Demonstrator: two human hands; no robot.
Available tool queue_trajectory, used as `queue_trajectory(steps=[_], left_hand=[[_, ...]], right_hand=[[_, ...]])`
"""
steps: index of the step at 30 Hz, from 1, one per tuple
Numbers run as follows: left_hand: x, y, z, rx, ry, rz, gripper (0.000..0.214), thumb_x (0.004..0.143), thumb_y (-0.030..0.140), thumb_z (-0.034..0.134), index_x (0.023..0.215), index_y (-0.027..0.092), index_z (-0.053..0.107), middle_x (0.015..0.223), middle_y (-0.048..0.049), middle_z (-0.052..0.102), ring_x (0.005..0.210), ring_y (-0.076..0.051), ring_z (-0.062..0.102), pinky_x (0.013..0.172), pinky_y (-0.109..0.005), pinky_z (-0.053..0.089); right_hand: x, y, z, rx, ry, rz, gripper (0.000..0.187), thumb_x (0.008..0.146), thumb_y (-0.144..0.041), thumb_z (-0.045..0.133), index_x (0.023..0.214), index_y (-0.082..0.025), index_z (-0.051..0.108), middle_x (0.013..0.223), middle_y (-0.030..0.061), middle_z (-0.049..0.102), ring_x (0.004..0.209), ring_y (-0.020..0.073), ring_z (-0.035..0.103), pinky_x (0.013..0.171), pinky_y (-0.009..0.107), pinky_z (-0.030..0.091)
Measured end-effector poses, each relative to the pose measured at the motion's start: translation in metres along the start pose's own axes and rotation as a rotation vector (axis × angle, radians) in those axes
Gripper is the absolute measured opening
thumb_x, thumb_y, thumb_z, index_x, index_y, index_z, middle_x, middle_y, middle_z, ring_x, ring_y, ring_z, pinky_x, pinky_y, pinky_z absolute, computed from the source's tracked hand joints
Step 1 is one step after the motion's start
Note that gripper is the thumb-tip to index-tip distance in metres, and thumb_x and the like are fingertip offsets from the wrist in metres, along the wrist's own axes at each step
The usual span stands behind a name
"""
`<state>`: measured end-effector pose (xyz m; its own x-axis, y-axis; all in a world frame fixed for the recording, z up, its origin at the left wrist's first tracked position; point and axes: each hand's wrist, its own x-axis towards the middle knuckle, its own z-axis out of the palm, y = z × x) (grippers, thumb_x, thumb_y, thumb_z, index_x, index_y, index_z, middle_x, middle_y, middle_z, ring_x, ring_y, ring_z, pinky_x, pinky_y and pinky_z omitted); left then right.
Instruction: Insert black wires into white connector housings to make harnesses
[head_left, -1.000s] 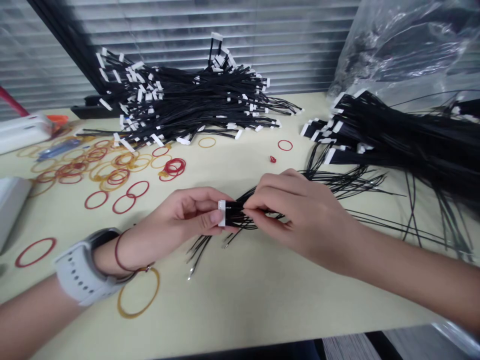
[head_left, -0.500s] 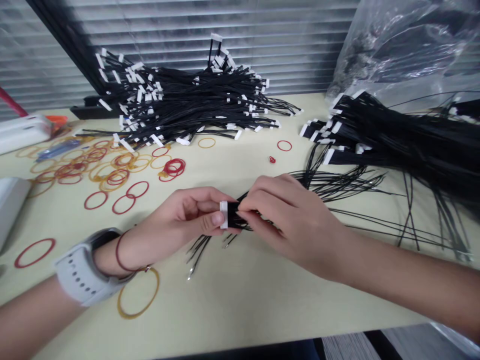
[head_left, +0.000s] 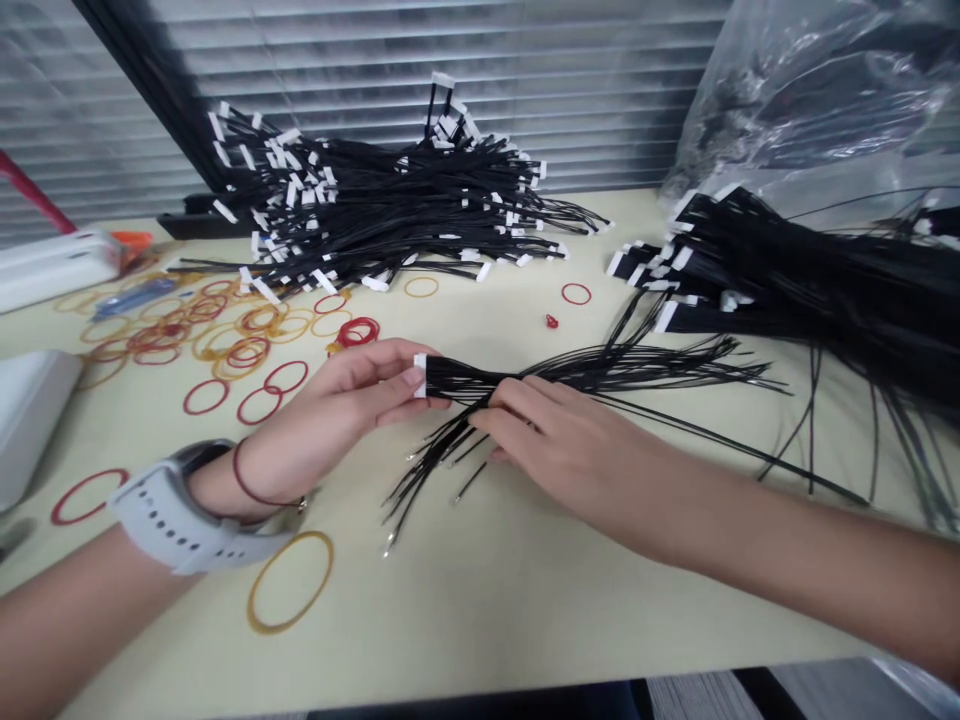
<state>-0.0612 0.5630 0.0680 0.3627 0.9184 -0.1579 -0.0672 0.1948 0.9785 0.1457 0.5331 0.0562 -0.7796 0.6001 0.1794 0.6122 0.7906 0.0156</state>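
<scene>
A wire harness of thin black wires (head_left: 469, 378) ends in a white connector (head_left: 421, 376). My left hand (head_left: 367, 385) pinches that connector between thumb and fingers. Farther along, my right hand (head_left: 547, 430) is closed around the wires, its fingertips on the strands just right of the connector. Several loose wire ends with metal tips (head_left: 394, 520) fan out toward me below the bundle. Another spread of wires (head_left: 675, 362) runs to the right behind my right hand. What lies beneath my right fingers is hidden.
A pile of black harnesses with white connectors (head_left: 390, 205) lies at the back; a larger bundle (head_left: 810, 270) lies right, before a clear plastic bag (head_left: 817, 110). Red and yellow rubber bands (head_left: 255, 320) are scattered left, near a white box (head_left: 34, 420).
My left hand and the connector have moved left and slightly up. My right hand has slid away along the wires, so a longer stretch of them shows between the hands.
</scene>
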Motion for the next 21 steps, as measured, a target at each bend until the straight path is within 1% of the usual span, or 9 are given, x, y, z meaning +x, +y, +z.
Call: queue_trajectory(steps=[2, 5, 9, 11, 13, 17, 19, 21], left_hand=[[-0.0002, -0.0004, -0.0002, 0.0, 0.009, -0.011, 0.014, 0.081, 0.015, 0.057, 0.089, 0.021, 0.066, 0.09, 0.0005, 0.07, 0.083, -0.013, 0.066, 0.08, -0.021, 0.052], [-0.0002, -0.0015, -0.0005, 0.008, 0.009, 0.008, 0.013, 0.081, 0.015, 0.058, 0.089, 0.02, 0.066, 0.088, 0.0, 0.07, 0.082, -0.013, 0.066, 0.08, -0.023, 0.052], [-0.0003, -0.0036, -0.0014, 0.045, -0.018, 0.033, 0.013, 0.082, 0.017, 0.057, 0.09, 0.02, 0.066, 0.092, 0.0002, 0.069, 0.085, -0.012, 0.065, 0.081, -0.021, 0.051], [-0.0005, -0.0036, -0.002, 0.093, -0.024, 0.04, 0.013, 0.081, 0.018, 0.058, 0.092, 0.021, 0.065, 0.094, 0.0011, 0.068, 0.086, -0.012, 0.064, 0.081, -0.019, 0.05], [-0.0007, -0.0025, -0.0026, 0.159, 0.003, 0.039, 0.014, 0.08, 0.019, 0.06, 0.093, 0.022, 0.065, 0.093, 0.0016, 0.068, 0.086, -0.011, 0.064, 0.081, -0.018, 0.049], [-0.0008, 0.0021, -0.0051, 0.356, 0.06, 0.024, 0.015, 0.078, 0.022, 0.061, 0.093, 0.02, 0.064, 0.085, 0.0002, 0.066, 0.079, -0.011, 0.061, 0.073, -0.016, 0.048], [-0.0004, 0.0038, -0.0075, 0.437, 0.059, 0.055, 0.013, 0.077, 0.023, 0.062, 0.089, 0.019, 0.065, 0.082, 0.0001, 0.065, 0.076, -0.01, 0.059, 0.068, -0.014, 0.046], [-0.0001, 0.0047, -0.0099, 0.443, 0.038, 0.053, 0.011, 0.077, 0.022, 0.062, 0.087, 0.021, 0.066, 0.081, 0.0009, 0.064, 0.075, -0.01, 0.058, 0.067, -0.013, 0.045]], right_hand=[[0.0025, 0.0012, 0.0026, 0.021, 0.019, 0.006, 0.025, 0.08, -0.001, 0.037, 0.096, -0.011, 0.053, 0.092, 0.0096, 0.048, 0.083, 0.0175, 0.045, 0.073, 0.032, 0.042], [0.0045, 0.0021, 0.0037, 0.014, 0.004, -0.005, 0.017, 0.081, -0.004, 0.039, 0.089, -0.011, 0.053, 0.09, 0.0096, 0.047, 0.082, 0.0175, 0.044, 0.072, 0.032, 0.041], [0.0026, 0.0021, 0.0006, -0.058, -0.041, -0.036, 0.013, 0.08, -0.004, 0.041, 0.086, -0.011, 0.05, 0.09, 0.0096, 0.044, 0.083, 0.0188, 0.042, 0.07, 0.032, 0.039], [0.0005, 0.0023, -0.0015, -0.108, -0.057, -0.061, 0.013, 0.08, -0.004, 0.041, 0.086, -0.011, 0.05, 0.09, 0.0093, 0.044, 0.083, 0.0195, 0.041, 0.07, 0.032, 0.038], [-0.0016, 0.0026, -0.0027, -0.156, -0.064, -0.084, 0.015, 0.08, -0.003, 0.039, 0.087, -0.011, 0.049, 0.089, 0.0094, 0.044, 0.083, 0.0204, 0.041, 0.07, 0.033, 0.038], [-0.0035, 0.0028, -0.0004, -0.206, -0.042, -0.095, 0.016, 0.081, -0.004, 0.036, 0.089, -0.01, 0.048, 0.09, 0.0108, 0.044, 0.084, 0.0216, 0.041, 0.07, 0.034, 0.037], [-0.0031, 0.0025, 0.0017, -0.21, -0.026, -0.091, 0.015, 0.081, -0.004, 0.036, 0.088, -0.01, 0.048, 0.09, 0.0112, 0.045, 0.083, 0.0216, 0.041, 0.07, 0.034, 0.037], [-0.0023, 0.0023, 0.0031, -0.205, -0.012, -0.087, 0.015, 0.081, -0.004, 0.035, 0.087, -0.01, 0.048, 0.09, 0.0111, 0.045, 0.082, 0.0212, 0.042, 0.07, 0.033, 0.036]])
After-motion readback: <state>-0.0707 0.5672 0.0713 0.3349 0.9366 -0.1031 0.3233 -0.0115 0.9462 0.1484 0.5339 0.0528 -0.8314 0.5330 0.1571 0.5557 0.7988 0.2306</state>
